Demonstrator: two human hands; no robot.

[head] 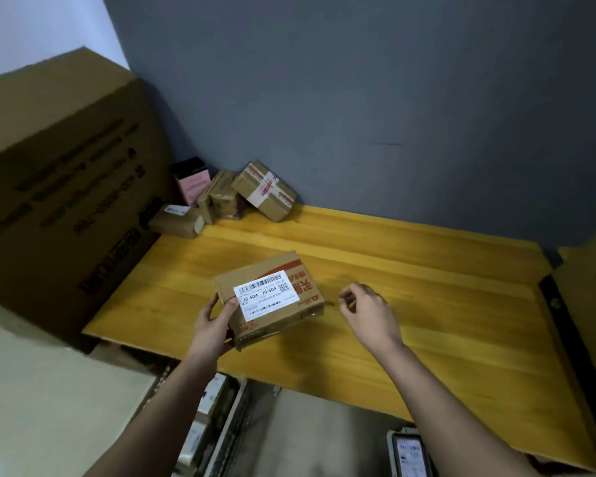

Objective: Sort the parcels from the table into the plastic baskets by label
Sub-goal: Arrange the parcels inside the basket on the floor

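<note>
At centre frame, the left hand [214, 325] grips a cardboard parcel [269, 299] by its near-left corner, thumb on top, holding it tilted over the wooden table [427, 304]. Its white label [265, 295] faces up and reads J6-S04. The right hand [369, 311] hovers just beside the parcel, fingers loosely curled, holding nothing. Four more parcels [234, 197] lie at upper left against the wall. Judgement: label reading is under way; next comes carrying it to the matching basket, probably among the containers at the lower edge.
</note>
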